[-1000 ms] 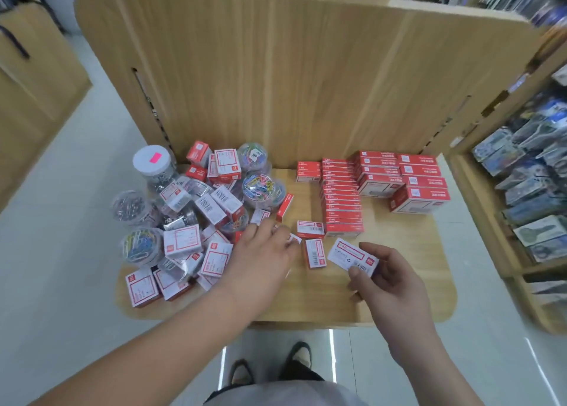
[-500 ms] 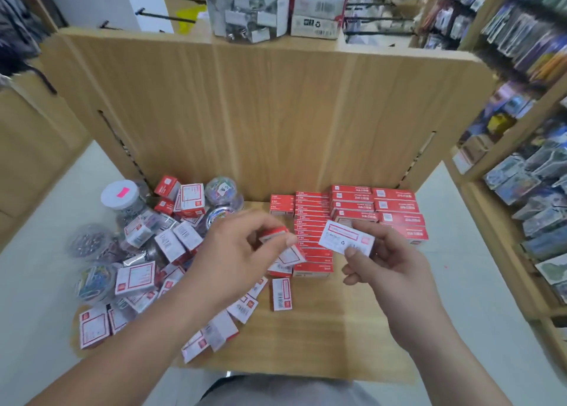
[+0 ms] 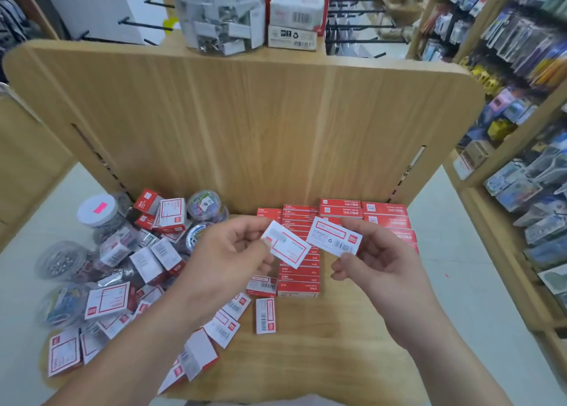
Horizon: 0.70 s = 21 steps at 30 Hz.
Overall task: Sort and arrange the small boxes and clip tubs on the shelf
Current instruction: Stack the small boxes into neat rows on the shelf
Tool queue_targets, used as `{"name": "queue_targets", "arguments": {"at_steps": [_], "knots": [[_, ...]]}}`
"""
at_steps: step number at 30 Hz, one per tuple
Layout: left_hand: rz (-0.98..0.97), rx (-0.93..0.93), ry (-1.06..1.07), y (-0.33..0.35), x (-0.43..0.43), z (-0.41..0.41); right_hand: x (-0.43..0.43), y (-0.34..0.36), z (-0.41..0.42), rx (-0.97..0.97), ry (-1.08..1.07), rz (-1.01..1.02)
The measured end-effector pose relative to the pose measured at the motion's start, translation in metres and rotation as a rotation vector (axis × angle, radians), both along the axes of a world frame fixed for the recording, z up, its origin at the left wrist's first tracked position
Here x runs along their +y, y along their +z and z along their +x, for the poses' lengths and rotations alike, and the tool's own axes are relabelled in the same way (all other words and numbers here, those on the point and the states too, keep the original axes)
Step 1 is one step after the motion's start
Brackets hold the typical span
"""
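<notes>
Holding 1 small box (image 3: 288,248) per hand.

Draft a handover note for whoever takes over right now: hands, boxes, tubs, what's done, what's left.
Left hand pinches a small white-and-red cardboard box, held above the wooden shelf.
Right hand pinches a second white-and-red box beside it.
Done: red boxes in neat rows at the back right of the shelf.
Left to do: jumbled pile of boxes and clear plastic clip tubs on the left side, plus loose boxes in front.
</notes>
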<state>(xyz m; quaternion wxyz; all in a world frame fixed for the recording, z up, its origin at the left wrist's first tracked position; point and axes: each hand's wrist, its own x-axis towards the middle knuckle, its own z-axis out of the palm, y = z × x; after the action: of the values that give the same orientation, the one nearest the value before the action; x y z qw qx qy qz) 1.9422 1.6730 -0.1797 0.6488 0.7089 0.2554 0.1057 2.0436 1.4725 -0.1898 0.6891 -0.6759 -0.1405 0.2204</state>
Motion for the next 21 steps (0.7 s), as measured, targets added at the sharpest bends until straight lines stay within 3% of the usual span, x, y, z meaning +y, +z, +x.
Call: {"name": "queue_targets", "arguments": {"at_steps": [10,14,21], "knots": [[0.013,-0.046,-0.053,-0.009,0.01,-0.003,0.011,0.003,-0.004,-0.036,-0.059,-0.004],[-0.087,-0.067,-0.112,-0.007,0.001,-0.001,0.022,0.003,-0.012,-0.11,-0.127,-0.055],[-0.095,-0.132,-0.05,-0.016,-0.013,0.007,0.042,-0.014,-0.03,-0.112,-0.123,-0.002]]}}
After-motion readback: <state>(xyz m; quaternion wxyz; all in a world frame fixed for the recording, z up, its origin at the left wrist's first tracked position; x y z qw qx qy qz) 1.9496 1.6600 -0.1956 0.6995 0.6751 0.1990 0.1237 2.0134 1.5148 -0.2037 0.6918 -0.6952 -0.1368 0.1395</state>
